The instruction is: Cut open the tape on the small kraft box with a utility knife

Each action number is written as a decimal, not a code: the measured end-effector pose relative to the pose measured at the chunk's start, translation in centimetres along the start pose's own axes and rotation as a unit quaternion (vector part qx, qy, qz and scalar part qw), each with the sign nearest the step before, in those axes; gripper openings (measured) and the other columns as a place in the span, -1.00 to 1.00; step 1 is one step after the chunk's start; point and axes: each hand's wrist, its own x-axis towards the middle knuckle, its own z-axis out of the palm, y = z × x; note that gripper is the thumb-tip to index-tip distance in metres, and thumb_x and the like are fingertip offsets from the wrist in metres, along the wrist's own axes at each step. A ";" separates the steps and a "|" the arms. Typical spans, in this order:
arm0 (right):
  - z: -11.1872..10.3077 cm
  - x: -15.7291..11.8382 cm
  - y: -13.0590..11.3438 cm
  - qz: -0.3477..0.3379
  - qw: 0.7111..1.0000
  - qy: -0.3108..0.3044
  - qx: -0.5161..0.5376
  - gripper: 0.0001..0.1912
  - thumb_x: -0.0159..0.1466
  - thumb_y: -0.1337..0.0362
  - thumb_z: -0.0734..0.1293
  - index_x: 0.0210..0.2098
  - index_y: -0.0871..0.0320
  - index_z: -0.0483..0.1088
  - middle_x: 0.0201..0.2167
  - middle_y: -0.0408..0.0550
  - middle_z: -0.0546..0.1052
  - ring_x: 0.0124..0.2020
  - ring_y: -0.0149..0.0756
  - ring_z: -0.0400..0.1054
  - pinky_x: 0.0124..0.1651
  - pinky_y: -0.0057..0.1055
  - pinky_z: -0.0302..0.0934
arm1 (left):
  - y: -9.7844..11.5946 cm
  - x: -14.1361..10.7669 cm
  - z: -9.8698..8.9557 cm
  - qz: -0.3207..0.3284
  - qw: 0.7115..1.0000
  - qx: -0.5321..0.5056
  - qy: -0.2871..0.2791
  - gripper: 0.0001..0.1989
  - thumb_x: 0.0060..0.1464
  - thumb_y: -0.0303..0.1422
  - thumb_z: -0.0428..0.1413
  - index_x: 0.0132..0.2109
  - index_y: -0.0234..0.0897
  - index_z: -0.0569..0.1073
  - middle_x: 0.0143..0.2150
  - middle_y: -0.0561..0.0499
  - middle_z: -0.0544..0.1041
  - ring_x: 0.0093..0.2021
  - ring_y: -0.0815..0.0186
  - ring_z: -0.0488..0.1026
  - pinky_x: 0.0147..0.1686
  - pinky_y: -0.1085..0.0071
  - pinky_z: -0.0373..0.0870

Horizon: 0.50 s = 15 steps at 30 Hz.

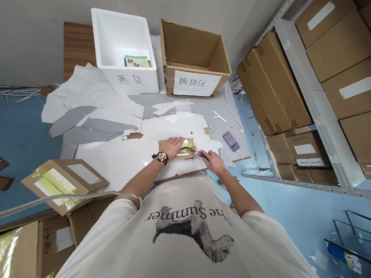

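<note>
A small cardboard box (187, 155) with shiny yellowish tape lies on the white-topped table (160, 130) in front of me. Flat across its left part rests my left hand (172, 146), fingers stretched out, with a watch on the wrist. My right hand (215, 162) is closed around a box cutter (202, 155) with a red and black handle. The cutter's blade end points left and meets the box's right side; how deep it sits I cannot tell. My left hand partly covers the box.
Behind stand a white foam box (122, 80) with a printed booklet inside and a cardboard bin (223, 71). A purple blurred object (230, 141) lies right. Taped cartons (69, 181) are at left, a cable (81, 196) crosses near my left arm, and loaded shelving (324, 94) stands right.
</note>
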 end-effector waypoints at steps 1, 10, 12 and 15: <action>-0.2 0.7 -0.2 -0.002 1.000 -0.001 -0.014 -0.37 0.72 0.07 0.16 0.71 -0.10 0.24 0.22 0.18 0.55 0.16 0.05 0.45 0.20 -0.20 0.37 | 0.1 -0.1 0.0 0.000 1.000 0.003 -0.001 -0.43 0.58 -0.24 -0.02 0.56 -0.23 0.53 0.50 -0.30 0.59 0.45 -0.13 0.56 0.47 -0.13 0.40; -2.5 2.6 0.7 -0.046 0.996 -0.032 -0.064 -0.37 0.71 0.11 0.12 0.72 -0.10 0.23 0.31 0.28 0.54 0.20 0.16 0.41 0.26 -0.09 0.27 | 0.6 -0.4 -0.6 -0.012 1.000 0.012 -0.002 -0.43 0.55 -0.28 -0.01 0.56 -0.20 0.54 0.49 -0.28 0.60 0.46 -0.12 0.57 0.49 -0.15 0.42; -2.5 3.1 0.3 -0.050 0.996 -0.033 -0.059 -0.37 0.71 0.12 0.11 0.72 -0.10 0.22 0.32 0.27 0.53 0.20 0.16 0.41 0.26 -0.08 0.28 | 0.5 -0.5 -0.7 -0.011 1.000 0.005 0.002 -0.43 0.52 -0.28 0.03 0.55 -0.16 0.55 0.47 -0.27 0.62 0.44 -0.13 0.58 0.48 -0.18 0.44; -2.0 4.8 -1.0 -0.045 0.998 -0.012 -0.046 -0.34 0.72 0.12 0.07 0.76 -0.12 0.12 0.32 0.25 0.53 0.19 0.15 0.42 0.24 -0.07 0.32 | 0.2 -0.6 -0.7 -0.012 1.000 0.000 0.004 -0.44 0.50 -0.26 0.05 0.52 -0.13 0.58 0.43 -0.26 0.66 0.40 -0.12 0.62 0.44 -0.19 0.48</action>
